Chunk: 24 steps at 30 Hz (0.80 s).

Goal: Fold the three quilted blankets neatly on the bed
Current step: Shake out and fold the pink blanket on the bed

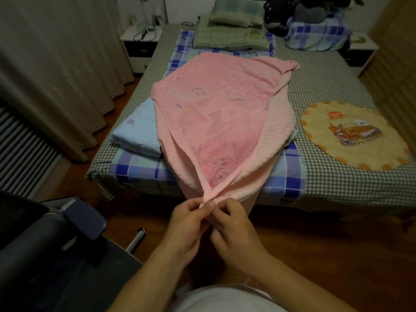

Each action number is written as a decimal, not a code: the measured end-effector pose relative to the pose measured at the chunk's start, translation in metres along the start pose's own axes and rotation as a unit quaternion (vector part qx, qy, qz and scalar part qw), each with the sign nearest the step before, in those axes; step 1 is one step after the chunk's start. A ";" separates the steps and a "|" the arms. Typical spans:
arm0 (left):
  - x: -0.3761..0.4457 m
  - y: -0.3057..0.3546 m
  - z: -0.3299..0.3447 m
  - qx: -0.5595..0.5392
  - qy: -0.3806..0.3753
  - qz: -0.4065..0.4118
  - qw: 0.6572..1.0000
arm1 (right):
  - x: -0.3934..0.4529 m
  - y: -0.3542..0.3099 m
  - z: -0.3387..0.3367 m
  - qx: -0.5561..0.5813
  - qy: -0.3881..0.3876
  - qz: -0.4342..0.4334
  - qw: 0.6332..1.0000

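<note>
A pink quilted blanket [216, 113] lies lengthwise down the middle of the bed [337, 183], its near end drawn off the foot of the bed into a point. My left hand [186, 224] and my right hand [234, 226] meet at that point, and both pinch the pink blanket's corners together. A light blue blanket [137, 131] lies folded on the bed's left side, partly under the pink one. A green checked blanket [229, 37] lies folded near the head of the bed.
A round yellow cushion cover [351, 136] lies on the bed's right side. Pillows and dark soft toys [292, 12] are at the headboard. A white nightstand [139, 46] and curtains [56, 64] stand left. A dark chair [56, 244] sits at my left.
</note>
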<state>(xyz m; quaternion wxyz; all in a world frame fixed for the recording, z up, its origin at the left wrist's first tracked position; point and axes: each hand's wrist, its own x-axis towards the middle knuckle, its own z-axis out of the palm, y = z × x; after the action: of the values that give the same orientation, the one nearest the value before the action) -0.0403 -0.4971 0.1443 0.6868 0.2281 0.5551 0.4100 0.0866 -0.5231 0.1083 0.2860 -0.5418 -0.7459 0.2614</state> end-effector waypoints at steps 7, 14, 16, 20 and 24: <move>0.004 0.014 -0.027 0.294 0.014 0.081 0.952 | 0.046 0.037 -0.037 0.260 -0.135 0.109 0.950; -0.006 0.007 -0.015 0.439 0.107 0.243 0.858 | 0.152 0.091 -0.057 -0.179 -0.169 -0.207 0.947; 0.001 0.012 -0.023 0.401 0.140 0.226 0.877 | 0.188 0.084 -0.070 -0.136 -0.296 -0.156 0.932; 0.018 0.031 -0.040 0.271 0.145 0.167 0.937 | 0.244 0.081 -0.080 -0.185 -0.420 -0.098 0.883; 0.036 0.038 -0.048 0.170 0.193 0.197 0.946 | 0.297 0.105 -0.088 -0.357 -0.452 -0.113 0.810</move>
<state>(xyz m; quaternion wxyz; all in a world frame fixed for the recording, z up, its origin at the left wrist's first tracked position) -0.0960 -0.4534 0.1390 0.4233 0.3626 0.6825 0.4728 0.1442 -0.2028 0.1385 -0.2692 -0.3381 -0.8878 0.1580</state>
